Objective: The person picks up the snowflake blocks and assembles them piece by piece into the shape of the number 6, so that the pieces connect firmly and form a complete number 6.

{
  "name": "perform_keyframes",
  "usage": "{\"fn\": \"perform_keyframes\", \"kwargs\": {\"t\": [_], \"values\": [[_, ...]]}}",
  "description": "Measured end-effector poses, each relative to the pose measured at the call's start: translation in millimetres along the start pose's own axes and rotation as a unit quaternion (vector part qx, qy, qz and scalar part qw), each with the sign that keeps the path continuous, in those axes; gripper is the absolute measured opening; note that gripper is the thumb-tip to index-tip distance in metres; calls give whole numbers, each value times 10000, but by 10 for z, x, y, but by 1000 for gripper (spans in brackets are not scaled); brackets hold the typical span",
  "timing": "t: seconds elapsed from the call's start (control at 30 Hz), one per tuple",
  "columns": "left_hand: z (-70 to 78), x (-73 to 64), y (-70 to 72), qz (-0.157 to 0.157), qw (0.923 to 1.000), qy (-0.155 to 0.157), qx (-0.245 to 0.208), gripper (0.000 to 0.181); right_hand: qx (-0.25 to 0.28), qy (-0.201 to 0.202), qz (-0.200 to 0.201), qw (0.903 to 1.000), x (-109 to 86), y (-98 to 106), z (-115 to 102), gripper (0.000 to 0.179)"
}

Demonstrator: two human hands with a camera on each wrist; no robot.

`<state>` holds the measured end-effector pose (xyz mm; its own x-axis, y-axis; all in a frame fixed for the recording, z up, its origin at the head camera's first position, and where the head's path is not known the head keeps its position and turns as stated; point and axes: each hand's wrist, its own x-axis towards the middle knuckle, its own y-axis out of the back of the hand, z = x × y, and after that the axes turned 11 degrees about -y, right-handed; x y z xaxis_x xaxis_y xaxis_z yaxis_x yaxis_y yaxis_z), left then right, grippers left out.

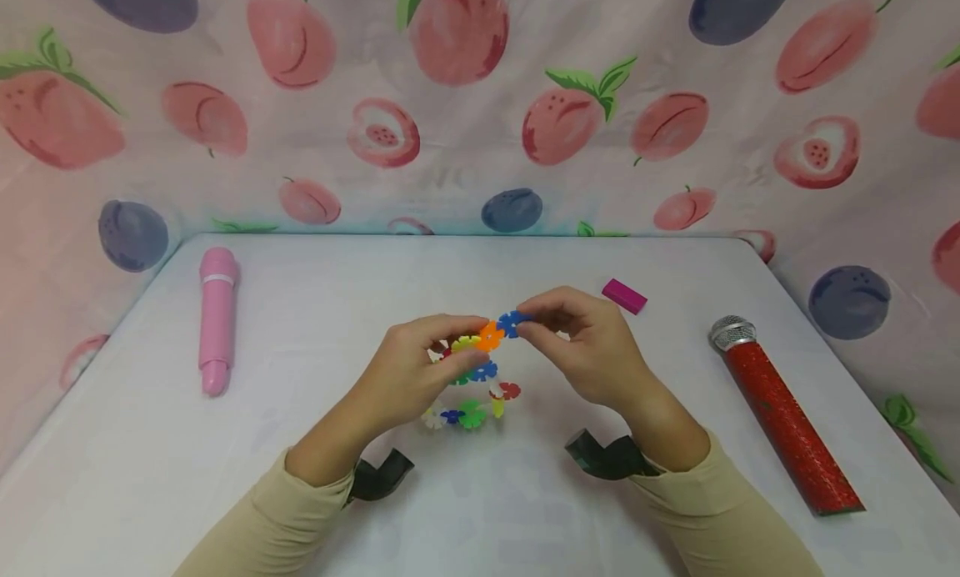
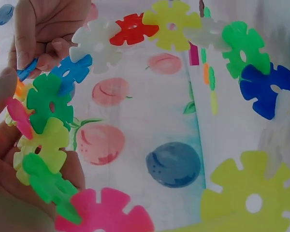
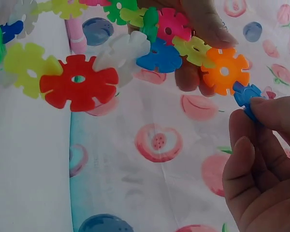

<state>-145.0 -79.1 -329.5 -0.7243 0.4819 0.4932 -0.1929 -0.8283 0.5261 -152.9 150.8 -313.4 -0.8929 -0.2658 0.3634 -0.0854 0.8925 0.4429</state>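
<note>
A ring-shaped chain of flower-shaped plastic discs, in red, yellow, white, green, blue and pink, hangs from my left hand (image 1: pixel 397 373). Thumb and fingers of that hand pinch the chain near an orange disc (image 3: pixel 237 72). My right hand (image 1: pixel 592 348) pinches a blue disc (image 3: pixel 244 94) between thumb and fingers, its slotted edge right at the orange disc's rim. In the right wrist view a red disc (image 3: pixel 58 82) and a translucent white disc (image 3: pixel 128 53) show along the loop. A large yellow disc (image 2: pixel 232 193) is near the left wrist camera.
A pink toy microphone (image 1: pixel 217 318) lies at the left of the white table (image 1: pixel 135 477). To the right are a red glitter microphone (image 1: pixel 787 427) with a silver head and a small magenta block (image 1: pixel 624 296). Fruit-printed cloth (image 1: pixel 465 177) rises behind and beside the table.
</note>
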Motion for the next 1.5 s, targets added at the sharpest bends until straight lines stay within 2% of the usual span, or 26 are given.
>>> {"fn": "perform_keyframes", "kwargs": {"t": [0.17,0.57,0.8,0.93,1.07,1.17,1.23,1.33,1.5], "values": [[24,1,6,63,9997,-234,-8,34,191,18,-19,9998,-5,-6,-18,19],[48,1,14,-13,9998,-157,-144,32,193,637,67,9978,-7,-53,-17,23],[46,21,28,-124,9998,-146,-45,33,52,453,51,9989,-8,-60,-28,25],[58,20,31,-116,9998,-75,-135,37,17,398,-75,9992,-7,-52,-13,28],[60,17,53,41,9988,387,-303,39,-222,53,-48,9997,25,117,37,39],[34,22,77,280,9941,753,-722,40,-465,-550,65,9974,64,300,117,38],[3,29,89,423,9896,861,-1074,40,-624,-969,50,9933,89,392,184,36],[-43,37,98,569,9814,927,-1581,37,-749,-1382,-95,9875,120,477,265,36],[-109,42,105,662,9743,968,-1923,34,-989,-1537,-209,9829,137,554,349,36]]}}
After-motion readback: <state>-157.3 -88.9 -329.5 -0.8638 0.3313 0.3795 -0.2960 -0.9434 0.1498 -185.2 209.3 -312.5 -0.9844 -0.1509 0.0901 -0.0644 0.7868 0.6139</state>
